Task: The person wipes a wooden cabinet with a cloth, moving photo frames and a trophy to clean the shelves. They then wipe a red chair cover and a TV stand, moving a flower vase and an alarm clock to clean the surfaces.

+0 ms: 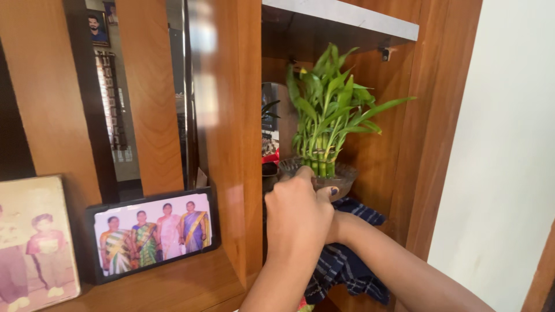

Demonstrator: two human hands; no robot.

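Note:
A clear glass bowl with a green bamboo plant stands in a wooden shelf niche. My left hand is closed in a fist at the bowl's near rim and covers its front. My right hand reaches in from the lower right and is mostly hidden behind the left one. Only its wrist and a dark-painted nail against the bowl show. A dark blue checked cloth hangs below my right wrist and forearm; I cannot tell what holds it.
A wooden upright separates the niche from a shelf on the left. There a black-framed photo leans beside an older faded photo. A pale wall stands at the right. A grey shelf board caps the niche.

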